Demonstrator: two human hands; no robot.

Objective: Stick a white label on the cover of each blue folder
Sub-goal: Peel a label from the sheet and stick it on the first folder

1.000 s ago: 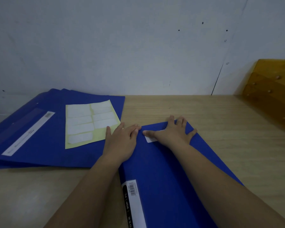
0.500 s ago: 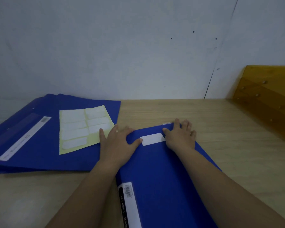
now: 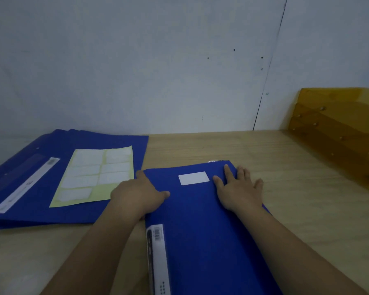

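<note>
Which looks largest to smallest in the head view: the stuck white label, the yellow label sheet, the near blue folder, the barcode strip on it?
1. near blue folder
2. yellow label sheet
3. barcode strip, though nearness to the camera enlarges it
4. stuck white label

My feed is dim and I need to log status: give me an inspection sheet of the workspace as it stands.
Surface: wooden table, bare wood around the folders.
Job's things: near blue folder with white label on its cover; folder stack at left carrying the label sheet, no label visible on its cover.
Clutter: nothing seen.
Grippers: left hand rests on the near folder's left edge; right hand lies flat on the cover, beside the label.
Cables: nothing seen.
Surroundings: pale wall; amber tray at right.
</note>
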